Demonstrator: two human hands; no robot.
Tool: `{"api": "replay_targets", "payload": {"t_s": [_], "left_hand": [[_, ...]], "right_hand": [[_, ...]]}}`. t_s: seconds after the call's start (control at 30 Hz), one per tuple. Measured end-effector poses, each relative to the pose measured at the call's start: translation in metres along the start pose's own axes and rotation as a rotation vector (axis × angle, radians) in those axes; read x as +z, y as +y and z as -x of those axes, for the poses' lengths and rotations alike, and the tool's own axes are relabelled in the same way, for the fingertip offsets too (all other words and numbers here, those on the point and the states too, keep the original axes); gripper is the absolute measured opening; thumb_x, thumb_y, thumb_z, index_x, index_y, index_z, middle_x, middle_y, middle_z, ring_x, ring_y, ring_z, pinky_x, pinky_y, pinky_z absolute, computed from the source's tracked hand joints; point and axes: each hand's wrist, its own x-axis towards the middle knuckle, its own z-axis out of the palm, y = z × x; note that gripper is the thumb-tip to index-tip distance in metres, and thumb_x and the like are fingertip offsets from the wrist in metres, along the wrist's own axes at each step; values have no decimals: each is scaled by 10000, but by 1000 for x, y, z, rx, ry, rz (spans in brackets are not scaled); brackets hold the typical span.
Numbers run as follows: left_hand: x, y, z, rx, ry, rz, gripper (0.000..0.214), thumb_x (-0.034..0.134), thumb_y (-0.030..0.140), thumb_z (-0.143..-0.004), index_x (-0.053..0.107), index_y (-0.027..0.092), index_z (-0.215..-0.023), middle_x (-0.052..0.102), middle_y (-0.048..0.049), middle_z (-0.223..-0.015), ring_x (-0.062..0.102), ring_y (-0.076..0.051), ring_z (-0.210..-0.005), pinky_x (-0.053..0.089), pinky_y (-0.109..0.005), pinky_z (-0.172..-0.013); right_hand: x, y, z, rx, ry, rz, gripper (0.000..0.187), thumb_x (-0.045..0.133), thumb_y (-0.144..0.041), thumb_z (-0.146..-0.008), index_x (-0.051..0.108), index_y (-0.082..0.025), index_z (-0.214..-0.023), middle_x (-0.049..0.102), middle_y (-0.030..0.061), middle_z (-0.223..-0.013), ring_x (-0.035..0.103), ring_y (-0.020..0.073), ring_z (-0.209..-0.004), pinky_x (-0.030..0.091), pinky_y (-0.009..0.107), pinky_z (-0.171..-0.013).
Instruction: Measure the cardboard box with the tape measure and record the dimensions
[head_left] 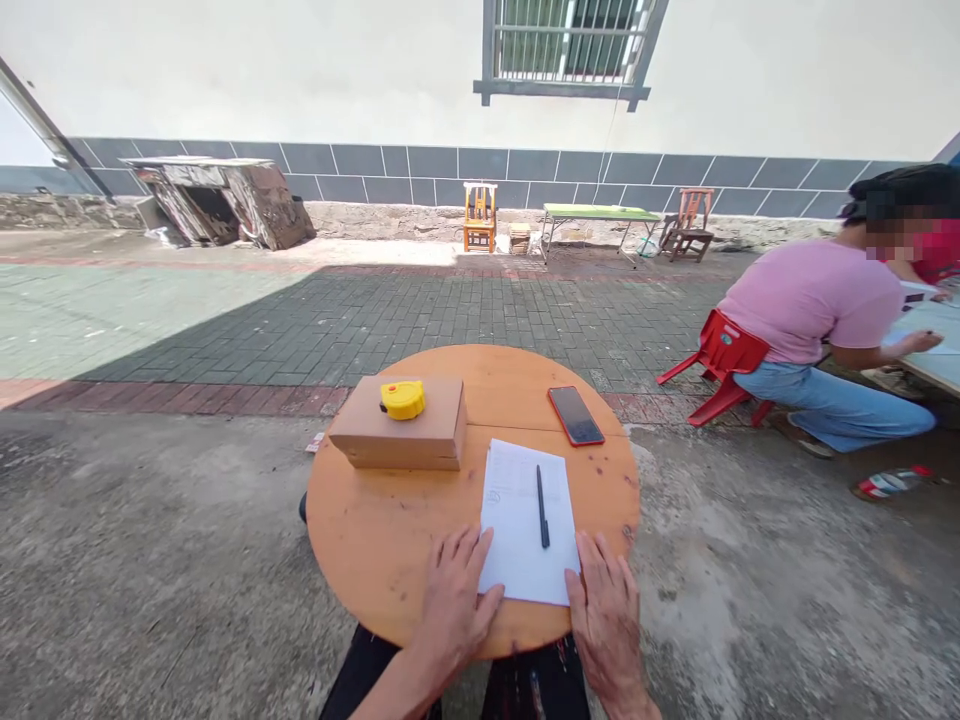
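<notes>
My left hand [455, 592] lies flat on the round wooden table [390, 545], its fingers stretched beside the left edge of a white sheet of paper [517, 565]. On the other side, my right hand [606, 605] rests with its fingers out at the sheet's lower right edge. Neither hand holds anything. A black pen [541, 508] lies lengthwise on the paper, between the hands and apart from both. Faint print and a small handwritten mark show on the sheet's upper part.
A brown cardboard box [405, 450] with a yellow tape measure [403, 400] on top stands at the table's left. A phone [576, 415] lies at the back right. Another person [817, 300] sits on a red chair [724, 350] to the right, near a bottle [892, 483] on the ground.
</notes>
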Motion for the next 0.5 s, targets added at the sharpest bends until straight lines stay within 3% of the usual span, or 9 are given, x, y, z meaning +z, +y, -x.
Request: {"api": "replay_targets", "payload": {"t_s": [0.2,0.5], "left_hand": [[10,6,-1,1,22,0,645,610,277,-789,452,142,-1399,547,-145,-1372,484,-321,-1248,357,-539,-1055],[9,2,5,41,50,-20,537,571,288,-843,498,163,-1360,531,-145,-1379,473,-306,-1266,386,-526,-1059]], "right_hand": [[1,10,-20,0,-90,-58,439,364,-370,-987,491,-185,-1365,622,93,-1336,487,286,-1300,325,509,-1069],[0,15,-16,129,-93,-239,447,330,-414,-1000,487,-172,-1341,596,122,-1347,479,270,-1297,306,521,-1098]]}}
